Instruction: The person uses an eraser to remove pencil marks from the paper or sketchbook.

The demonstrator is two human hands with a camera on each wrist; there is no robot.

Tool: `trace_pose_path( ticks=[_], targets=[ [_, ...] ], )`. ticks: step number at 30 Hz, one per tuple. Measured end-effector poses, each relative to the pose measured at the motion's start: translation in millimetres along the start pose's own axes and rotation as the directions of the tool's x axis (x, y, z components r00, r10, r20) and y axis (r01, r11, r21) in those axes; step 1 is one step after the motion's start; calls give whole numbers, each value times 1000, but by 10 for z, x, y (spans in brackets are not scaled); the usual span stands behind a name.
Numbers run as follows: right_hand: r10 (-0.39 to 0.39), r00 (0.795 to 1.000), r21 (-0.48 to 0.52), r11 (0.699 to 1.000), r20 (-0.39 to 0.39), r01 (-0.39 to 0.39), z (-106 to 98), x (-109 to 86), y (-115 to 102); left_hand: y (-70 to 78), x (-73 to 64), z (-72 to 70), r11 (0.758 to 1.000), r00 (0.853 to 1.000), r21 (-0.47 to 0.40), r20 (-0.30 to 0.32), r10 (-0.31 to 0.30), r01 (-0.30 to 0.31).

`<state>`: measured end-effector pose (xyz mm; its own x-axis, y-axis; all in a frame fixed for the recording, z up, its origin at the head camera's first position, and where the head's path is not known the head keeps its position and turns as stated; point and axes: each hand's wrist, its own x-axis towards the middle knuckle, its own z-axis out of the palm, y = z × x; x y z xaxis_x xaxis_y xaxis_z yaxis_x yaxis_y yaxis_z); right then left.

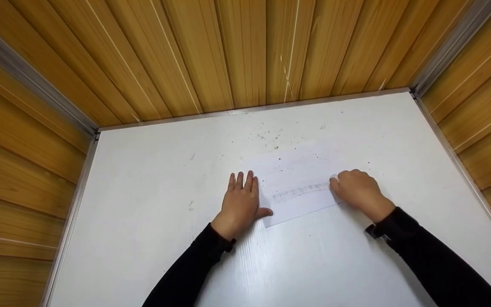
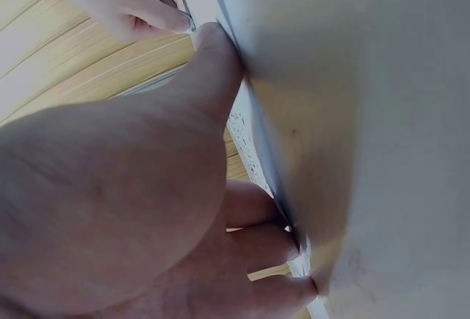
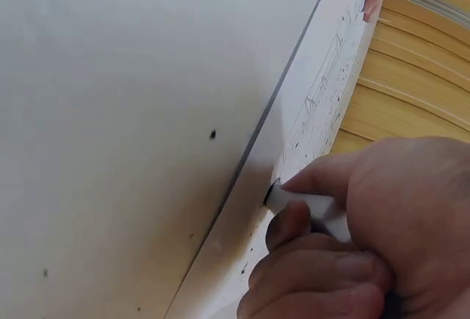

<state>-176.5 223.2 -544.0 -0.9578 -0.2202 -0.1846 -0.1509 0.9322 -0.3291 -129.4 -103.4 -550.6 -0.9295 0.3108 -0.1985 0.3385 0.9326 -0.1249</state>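
A sheet of white paper [image 1: 301, 170] lies on the table, with a faint pencil-drawn band [image 1: 301, 190] across its lower half. My left hand [image 1: 242, 207] presses flat on the sheet's left edge, fingers straight and thumb spread over the paper. At the sheet's right side, my right hand [image 1: 358, 187] pinches a small white eraser [image 3: 319, 212] with curled fingers. The eraser's dark-smudged end touches the paper by the right end of the band. Most of the eraser is hidden inside the hand.
Dark crumbs [image 1: 267, 137] are scattered over the paper's upper part and the white table [image 1: 156, 192] behind it. Wood-patterned walls [image 1: 245, 55] stand at the back and both sides, with metal edging [image 1: 454, 157] along the table.
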Motion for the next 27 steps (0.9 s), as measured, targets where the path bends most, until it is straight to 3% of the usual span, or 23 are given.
trace_pose_path(
  ticks=[5,10,14,17,22,27],
  targets=[
    [-21,999,34,999,-47,23,107,3,-216,-10,-11,1,1000,1000,17,12,-2,2],
    [-126,992,56,990,-21,127,254,6,-748,-3,-9,-6,1000,1000,14,2,-9,9],
    [-237,971,29,971,25,236,368,16,-1197,-2,-8,-7,1000,1000,-12,-30,-3,3],
    [-300,953,11,954,37,300,469,33,-1388,4,-10,-9,999,998,-33,-64,7,-9],
    [-289,957,11,957,15,289,541,81,-1307,-4,-12,-23,1000,999,-24,-48,-7,6],
    [-139,990,22,990,14,139,334,58,-682,-7,-14,-16,1000,1000,-10,16,-11,11]
  ],
)
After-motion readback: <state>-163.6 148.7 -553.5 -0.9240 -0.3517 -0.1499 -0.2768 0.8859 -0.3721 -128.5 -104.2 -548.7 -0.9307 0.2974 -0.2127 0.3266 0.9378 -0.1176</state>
